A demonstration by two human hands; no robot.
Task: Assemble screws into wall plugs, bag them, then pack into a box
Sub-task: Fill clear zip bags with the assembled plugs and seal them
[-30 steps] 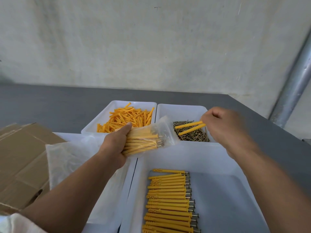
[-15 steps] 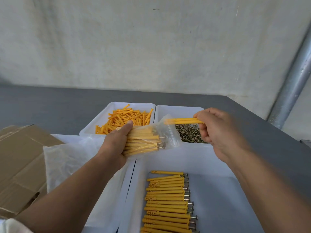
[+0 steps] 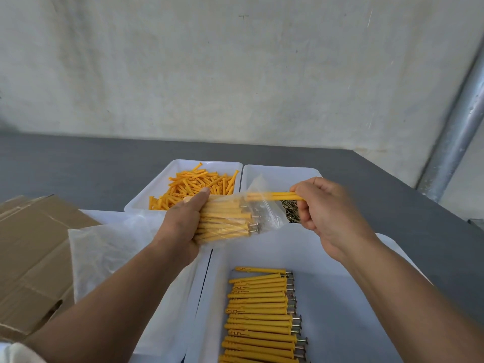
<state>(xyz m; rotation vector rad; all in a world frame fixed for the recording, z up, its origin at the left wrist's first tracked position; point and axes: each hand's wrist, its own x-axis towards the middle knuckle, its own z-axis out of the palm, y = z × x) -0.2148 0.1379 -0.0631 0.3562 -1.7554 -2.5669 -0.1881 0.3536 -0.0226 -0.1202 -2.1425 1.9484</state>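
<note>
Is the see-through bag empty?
No, the clear plastic bag gripped by the left hand holds a bundle of yellow wall plugs with screw heads showing at their ends.

Bare left grip (image 3: 183,226), bare right grip (image 3: 331,213), bare forearms. White cloth sleeve (image 3: 18,354) edge at seven o'clock, left arm.

A gray counter (image 3: 78,163) stretches far behind both hands. Past it stands a pale, rough wall (image 3: 235,74) with little marks. A shiny metal pipe (image 3: 455,132) leans up far to the right of the right hand (image 3: 332,213). One white tray (image 3: 138,201) sits just behind the left hand (image 3: 180,226). Another white tray (image 3: 277,171) sits beside it, behind the right hand. A big white tray (image 3: 353,297) lies below the right hand.
</note>
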